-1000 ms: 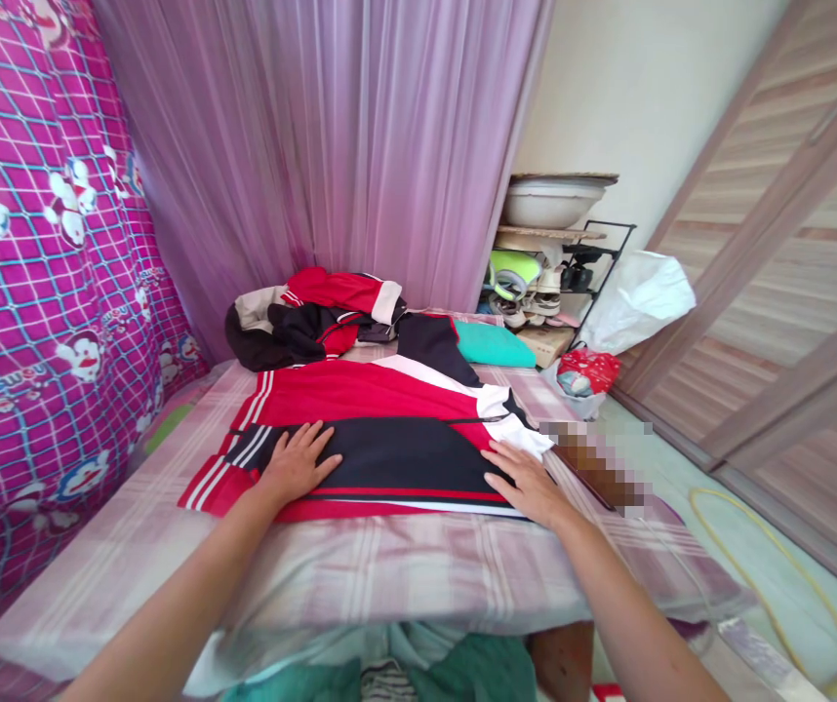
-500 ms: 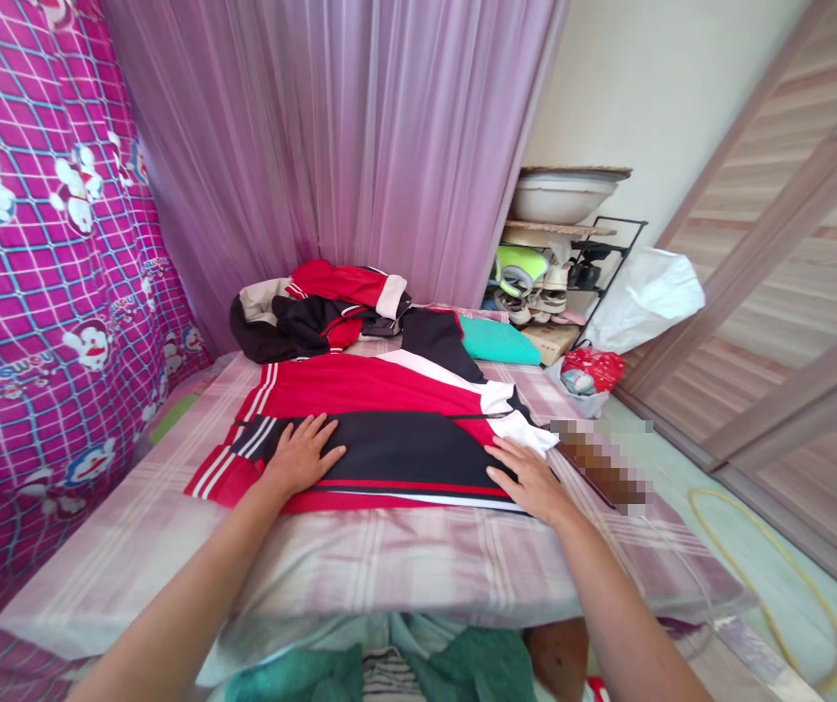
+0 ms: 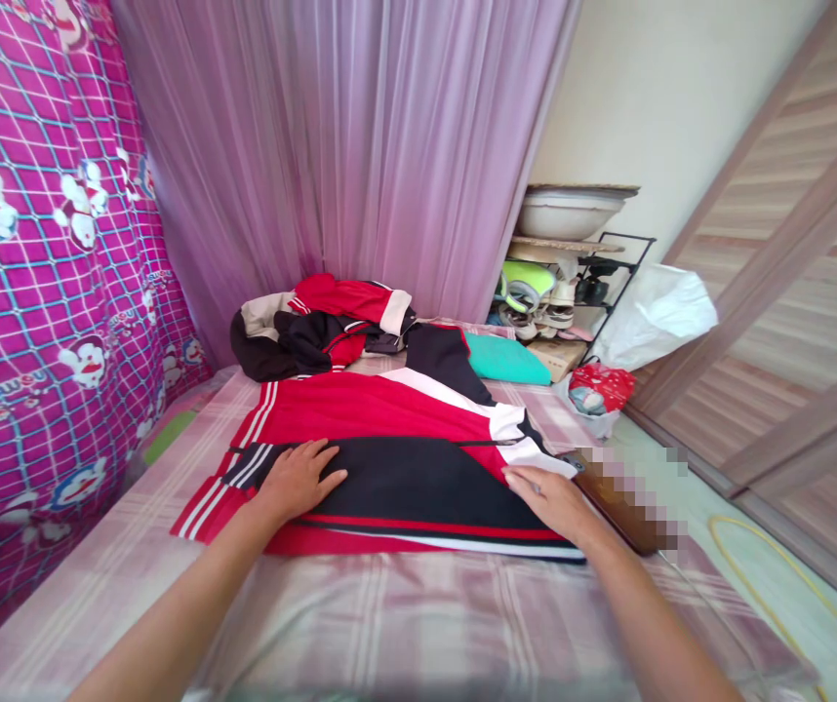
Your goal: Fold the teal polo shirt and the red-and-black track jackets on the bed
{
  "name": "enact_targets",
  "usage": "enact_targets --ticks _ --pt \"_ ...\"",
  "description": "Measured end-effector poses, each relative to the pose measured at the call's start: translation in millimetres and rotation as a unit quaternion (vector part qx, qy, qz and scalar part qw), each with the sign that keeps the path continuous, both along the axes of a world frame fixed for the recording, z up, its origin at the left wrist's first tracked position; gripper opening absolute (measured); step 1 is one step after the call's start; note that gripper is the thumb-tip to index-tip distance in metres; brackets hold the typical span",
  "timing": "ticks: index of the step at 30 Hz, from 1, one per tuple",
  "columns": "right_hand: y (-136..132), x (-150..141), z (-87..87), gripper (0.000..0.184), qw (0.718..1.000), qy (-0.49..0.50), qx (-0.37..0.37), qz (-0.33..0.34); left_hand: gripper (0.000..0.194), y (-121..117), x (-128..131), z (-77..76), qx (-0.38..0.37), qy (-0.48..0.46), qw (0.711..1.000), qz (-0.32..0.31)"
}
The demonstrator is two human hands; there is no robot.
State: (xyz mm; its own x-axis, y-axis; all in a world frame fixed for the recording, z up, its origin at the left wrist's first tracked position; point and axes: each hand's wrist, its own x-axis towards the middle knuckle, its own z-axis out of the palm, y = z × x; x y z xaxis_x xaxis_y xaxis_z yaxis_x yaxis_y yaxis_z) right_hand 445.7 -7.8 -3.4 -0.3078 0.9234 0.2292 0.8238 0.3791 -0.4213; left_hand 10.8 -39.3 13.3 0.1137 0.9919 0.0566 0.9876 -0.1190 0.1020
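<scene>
A red, navy and white jacket [image 3: 418,478] lies spread sideways on the bed, its striped hem to the left and white collar area to the right. One navy sleeve is folded across its near half, with the striped cuff at the left. My left hand [image 3: 299,483] rests flat on that sleeve by the cuff, fingers spread. On the other end, near the white collar area, my right hand [image 3: 554,502] lies with its fingers stretched out over the cloth. Neither hand visibly grips the fabric.
Behind the jacket sits a heap of red, black and white clothes [image 3: 316,327]. A folded turquoise cloth [image 3: 506,361] lies at the back right. A partly blurred brown phone-like object [image 3: 619,497] with a cable is right of my right hand. A shelf rack [image 3: 623,283] stands beyond the bed.
The view has shifted, so the jacket appears lower and closer. My right hand's fingers have drawn closer together near the collar. My left hand stays on the sleeve.
</scene>
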Motion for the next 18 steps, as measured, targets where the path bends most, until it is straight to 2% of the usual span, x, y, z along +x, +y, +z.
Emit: enact_targets --ticks 4,7,10,14,16,18 --pt "60 -15 32.0 0.041 0.996 -0.023 0.049 -0.078 0.052 28 1 24.8 0.016 0.002 1.000 -0.001" --pt "121 -39 50.5 0.041 0.992 -0.043 0.058 -0.108 0.051 54 14 27.7 0.030 -0.006 0.999 -0.019" --pt "180 -67 58.6 0.059 0.983 -0.072 0.053 -0.163 0.057 73 31 12.6 0.017 -0.016 0.999 -0.042" --pt "239 -94 50.9 0.084 0.969 -0.097 0.003 -0.226 0.063 82 42 -17.3 0.024 -0.022 0.997 -0.073" --pt "258 -101 42.0 0.084 0.971 -0.105 0.006 -0.214 0.063 81 41 -29.1 0.036 -0.023 0.996 -0.082" --pt "270 -102 33.9 0.067 0.975 -0.113 0.041 -0.189 0.063 80 39 -36.4 0.044 -0.023 0.995 -0.084"
